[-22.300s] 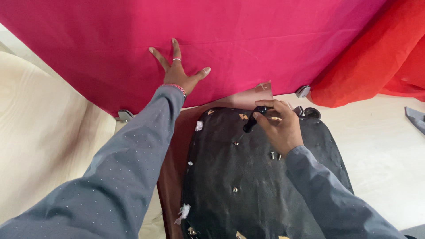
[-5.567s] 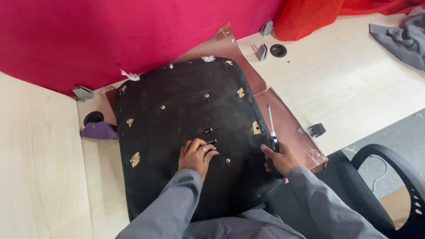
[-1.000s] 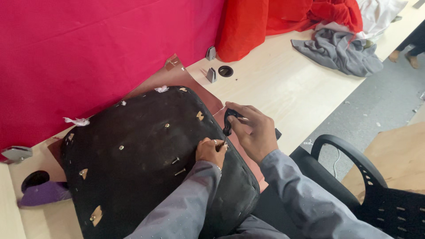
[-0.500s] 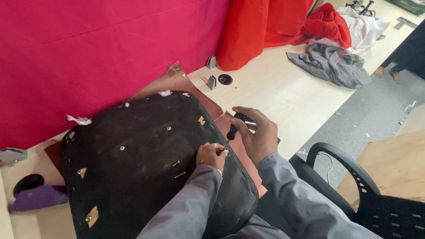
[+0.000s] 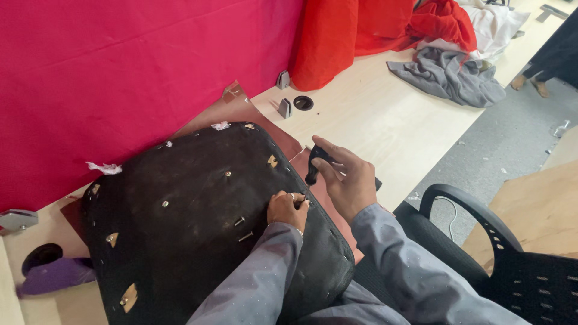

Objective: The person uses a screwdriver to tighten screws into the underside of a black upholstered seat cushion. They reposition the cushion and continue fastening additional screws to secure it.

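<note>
The left hand (image 5: 288,207) is pinching a small metal fastener on the black seat base (image 5: 198,222), while the right hand (image 5: 346,180), just beside it, is gripping a black-handled tool (image 5: 314,165). Several screws (image 5: 241,229) are sticking up left of the hands; work seems unfinished.

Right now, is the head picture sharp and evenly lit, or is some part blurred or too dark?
Head view: light is soft and even, no glare. The black seat panel is so dark that little detail shows. The right hand and the black tool handle look slightly soft; the purple object at the left edge is smeared.
</note>
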